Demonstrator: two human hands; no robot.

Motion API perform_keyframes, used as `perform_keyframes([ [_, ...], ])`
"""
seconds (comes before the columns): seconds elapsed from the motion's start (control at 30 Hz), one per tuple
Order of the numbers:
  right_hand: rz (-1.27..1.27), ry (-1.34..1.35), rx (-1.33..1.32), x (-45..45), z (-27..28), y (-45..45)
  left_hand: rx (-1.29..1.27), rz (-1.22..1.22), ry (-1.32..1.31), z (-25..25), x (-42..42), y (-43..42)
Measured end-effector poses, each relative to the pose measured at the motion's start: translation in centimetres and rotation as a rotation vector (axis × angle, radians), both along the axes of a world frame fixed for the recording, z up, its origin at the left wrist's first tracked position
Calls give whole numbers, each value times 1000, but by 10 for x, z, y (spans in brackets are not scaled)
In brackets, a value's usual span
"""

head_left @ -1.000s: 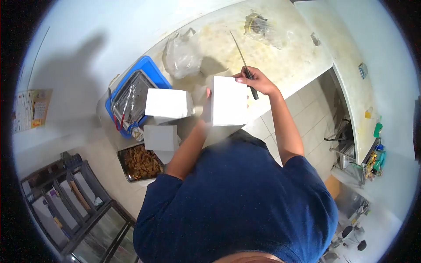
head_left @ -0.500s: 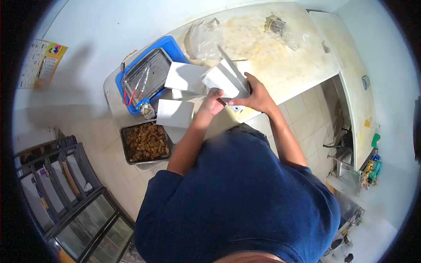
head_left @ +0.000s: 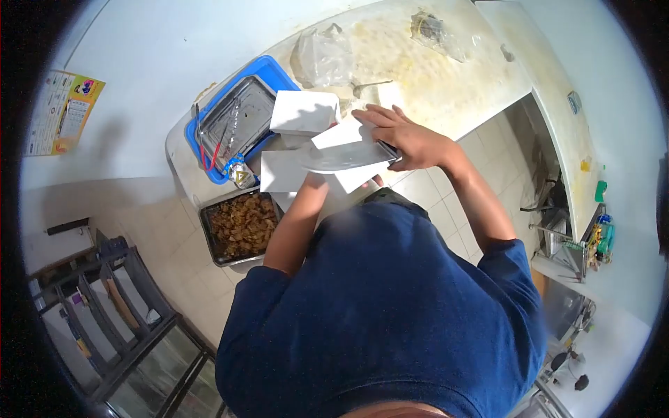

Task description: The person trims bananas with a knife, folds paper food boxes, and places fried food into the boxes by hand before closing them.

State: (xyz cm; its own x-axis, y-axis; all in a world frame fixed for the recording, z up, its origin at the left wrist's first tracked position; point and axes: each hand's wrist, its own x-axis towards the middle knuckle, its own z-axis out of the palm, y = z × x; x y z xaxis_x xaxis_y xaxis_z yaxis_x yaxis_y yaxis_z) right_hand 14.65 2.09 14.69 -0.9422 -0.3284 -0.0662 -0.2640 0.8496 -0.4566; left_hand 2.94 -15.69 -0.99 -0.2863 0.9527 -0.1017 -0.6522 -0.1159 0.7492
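Observation:
A white carton [head_left: 338,136] is between my two hands at the counter's near edge. A greyish panel with a curved edge [head_left: 341,161] runs along its near side. My right hand [head_left: 408,139] grips the carton's right end, fingers extended over the top and thumb lower down. My left hand [head_left: 316,182] reaches under the carton from the left. Most of its fingers are hidden, with only fingertips showing below the carton. Another white carton [head_left: 304,111] stands just beyond, and one more white carton [head_left: 275,173] lies left of my left wrist.
A blue tub [head_left: 268,67] holding a dark metal tray [head_left: 244,111] sits on the counter's left, with red-handled tongs [head_left: 211,155]. A pan of browned food pieces [head_left: 242,224] is nearer me. A clear plastic bag [head_left: 323,56] and a spoon-like utensil [head_left: 369,86] lie farther back.
The held carton has turned and tipped, so its curved greyish panel now faces me. My right hand has shifted over its top right, and my left hand has gone underneath.

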Motion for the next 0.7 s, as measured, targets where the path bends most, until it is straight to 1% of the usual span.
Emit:
perform_keyframes([
  [0.03, -60, 6, 4, 3, -5, -2, 16, -26, -178, -1, -1, -3],
  [0.1, -126, 39, -99, 8, -15, 4, 49, -75, -533, -2, -4, -6],
  [0.13, -156, 57, -147, 10, -17, 8, 98, -49, -342, -20, -8, -5],
  [0.17, -226, 124, -252, 15, -18, 8, 138, -7, -154, -38, -12, -5],
  [0.2, -326, 122, -339, 18, -22, 7, 224, -35, -555, -33, -11, -11],
  [0.23, -426, 121, -427, 21, -29, 5, 178, 17, -493, -29, -9, -14],
  [0.27, -526, 119, -515, 23, -32, 2, 147, -11, -412, -25, -8, -17],
  [0.3, -618, 54, -520, 21, -22, -5, 144, -44, -331, -8, -5, -15],
  [0.33, -664, 49, -532, 18, -23, -12, 142, -81, -249, 5, -3, -11],
  [0.4, -761, 39, -556, 13, -28, -22, 147, -15, -265, 3, 0, -7],
  [0.47, -782, 13, -533, 8, -42, -22, 136, 69, -287, 3, 2, -3],
  [0.53, -772, 0, -489, 3, -43, -23, 156, 83, -255, 6, 2, 0],
  [0.63, -709, -30, -562, -4, -24, -25, 181, 119, -217, 8, 2, 1],
  [0.7, -699, -20, -553, -7, -21, -25, 189, 148, -201, 9, 3, 2],
])
